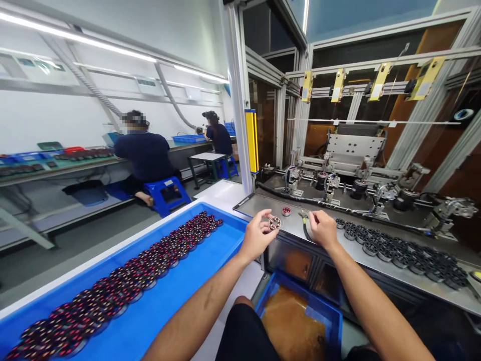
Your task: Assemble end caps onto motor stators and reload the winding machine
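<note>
My left hand (pixel 258 234) is closed round a small round wound coil part (pixel 274 223), held up by the fingertips above the front edge of the metal bench (pixel 263 204). My right hand (pixel 323 228) is curled beside it, fingers pinched on a small dark tool or wire (pixel 305 220) that I cannot make out well. Another coil part (pixel 286 211) lies on the bench just behind the hands. A long blue tray (pixel 210 260) to my left carries several rows of the same red and black coil parts (pixel 124 286).
Black ring-shaped parts (pixel 398 250) lie in rows on the bench at right, before a machine with fixtures (pixel 353 175). A blue bin (pixel 300 316) sits below between my knees. Two people (pixel 145 153) sit on blue stools at a far bench, backs turned.
</note>
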